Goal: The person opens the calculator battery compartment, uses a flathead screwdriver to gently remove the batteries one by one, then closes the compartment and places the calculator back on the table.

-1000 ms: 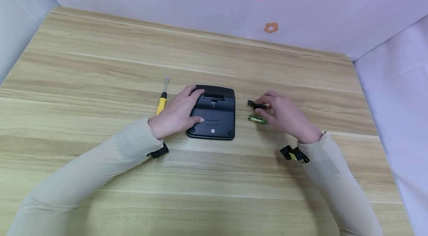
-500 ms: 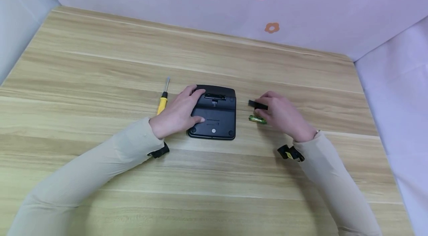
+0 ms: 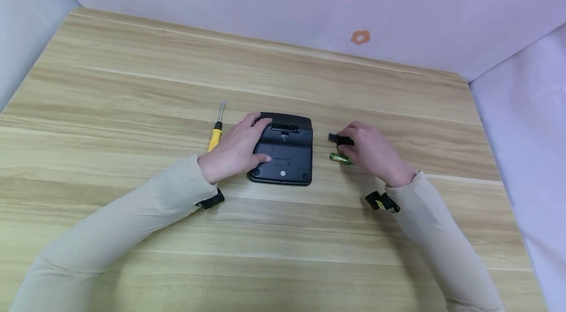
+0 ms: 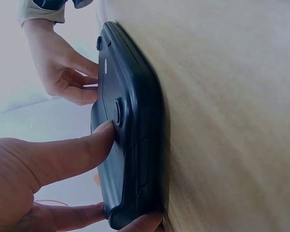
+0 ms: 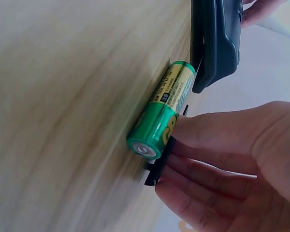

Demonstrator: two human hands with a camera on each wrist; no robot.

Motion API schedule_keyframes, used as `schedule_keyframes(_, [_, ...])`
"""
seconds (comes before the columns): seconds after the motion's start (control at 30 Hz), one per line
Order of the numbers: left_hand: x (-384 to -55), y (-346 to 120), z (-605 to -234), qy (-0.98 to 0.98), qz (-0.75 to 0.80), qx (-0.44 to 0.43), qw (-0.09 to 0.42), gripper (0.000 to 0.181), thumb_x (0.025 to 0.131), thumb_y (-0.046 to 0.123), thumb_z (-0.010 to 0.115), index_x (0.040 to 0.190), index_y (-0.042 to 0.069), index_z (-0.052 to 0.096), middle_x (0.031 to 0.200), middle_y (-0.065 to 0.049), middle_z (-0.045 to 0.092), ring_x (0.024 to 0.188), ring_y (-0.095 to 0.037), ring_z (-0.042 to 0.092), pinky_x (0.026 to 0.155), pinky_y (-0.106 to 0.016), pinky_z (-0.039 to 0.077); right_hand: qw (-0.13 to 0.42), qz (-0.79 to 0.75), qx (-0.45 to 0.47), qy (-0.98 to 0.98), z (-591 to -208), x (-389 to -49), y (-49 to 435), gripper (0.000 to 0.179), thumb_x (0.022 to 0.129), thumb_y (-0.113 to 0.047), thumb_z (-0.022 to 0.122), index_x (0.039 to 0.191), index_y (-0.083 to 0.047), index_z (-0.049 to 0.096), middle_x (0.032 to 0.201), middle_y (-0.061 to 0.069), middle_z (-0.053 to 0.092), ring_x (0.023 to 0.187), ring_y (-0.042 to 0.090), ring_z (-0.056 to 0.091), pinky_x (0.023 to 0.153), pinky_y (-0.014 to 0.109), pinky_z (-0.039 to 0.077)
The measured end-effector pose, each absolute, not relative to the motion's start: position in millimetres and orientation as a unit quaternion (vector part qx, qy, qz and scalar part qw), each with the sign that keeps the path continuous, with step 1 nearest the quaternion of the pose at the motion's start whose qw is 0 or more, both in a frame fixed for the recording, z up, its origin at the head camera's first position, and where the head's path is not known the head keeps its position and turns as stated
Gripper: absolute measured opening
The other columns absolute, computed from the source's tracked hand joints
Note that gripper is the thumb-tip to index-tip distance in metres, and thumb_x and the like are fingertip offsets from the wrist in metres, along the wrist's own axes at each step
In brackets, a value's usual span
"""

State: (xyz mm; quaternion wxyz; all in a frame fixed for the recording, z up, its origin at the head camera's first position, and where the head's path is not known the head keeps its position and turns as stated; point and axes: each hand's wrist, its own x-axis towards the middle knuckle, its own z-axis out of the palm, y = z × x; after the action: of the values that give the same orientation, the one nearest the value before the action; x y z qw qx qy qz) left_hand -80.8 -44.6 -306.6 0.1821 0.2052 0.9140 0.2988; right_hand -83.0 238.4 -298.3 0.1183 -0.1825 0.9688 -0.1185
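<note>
A black calculator-like device (image 3: 289,162) lies face down in the middle of the table, the battery slot (image 3: 284,128) near its far end uncovered. My left hand (image 3: 233,151) grips its left side; the left wrist view shows the thumb (image 4: 94,142) on its back and other fingers at its edge. To the right of the device, my right hand (image 3: 375,156) pinches a small black battery cover (image 3: 339,139) low over the wood, partly hidden by the fingers. Just in front of the cover lies a green battery (image 3: 339,158), close to the right thumb (image 5: 203,128).
Left of the device, beside my left hand, lies a screwdriver (image 3: 214,137) with a yellow and black handle, its tip toward the back. A white sheet (image 3: 300,17) with red and orange drawings rises behind the wooden table (image 3: 283,253).
My right hand has shifted slightly left and the cover has turned a little in its fingers. The left hand, the device and the battery stay where they were.
</note>
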Motion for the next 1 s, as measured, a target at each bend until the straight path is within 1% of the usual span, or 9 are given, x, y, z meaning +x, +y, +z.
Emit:
schedule_keyframes(0.33, [-80.7, -44.5, -305.1, 0.914, 0.300, 0.203, 0.183, 0.075, 0.084, 0.017, 0.074, 0.146, 0.001, 0.035, 0.153, -0.024, 0.025, 0.138, -0.038, 0.034, 0.112, -0.048, 0.032, 0.110, -0.122, -0.182, 0.970, -298.8, -84.3, 237.5, 0.029, 0.086, -0.006, 0.069, 0.113, 0.006, 0.066, 0.112, 0.022, 0.064, 0.102, 0.036, 0.062, 0.088, 0.050, 0.049])
schedule_keyframes(0.83, [-80.4, -44.5, -305.9, 0.916, 0.296, 0.204, 0.180, 0.075, 0.084, 0.016, 0.074, 0.146, 0.000, 0.034, 0.153, -0.025, 0.024, 0.137, -0.040, 0.034, 0.111, -0.049, 0.033, 0.094, -0.128, -0.191, 0.969, -294.1, -86.1, 234.9, 0.027, 0.085, -0.007, 0.070, 0.109, 0.006, 0.067, 0.107, 0.021, 0.065, 0.096, 0.034, 0.064, 0.083, 0.048, 0.051])
schedule_keyframes(1.0, [-80.0, -44.2, -304.8, 0.915, 0.297, 0.202, 0.182, 0.075, 0.084, 0.017, 0.074, 0.146, 0.000, 0.034, 0.153, -0.025, 0.024, 0.137, -0.040, 0.034, 0.111, -0.048, 0.033, 0.098, -0.130, -0.189, 0.968, -291.2, -86.7, 233.8, 0.027, 0.085, -0.007, 0.070, 0.109, 0.005, 0.067, 0.108, 0.020, 0.065, 0.097, 0.034, 0.064, 0.084, 0.049, 0.051])
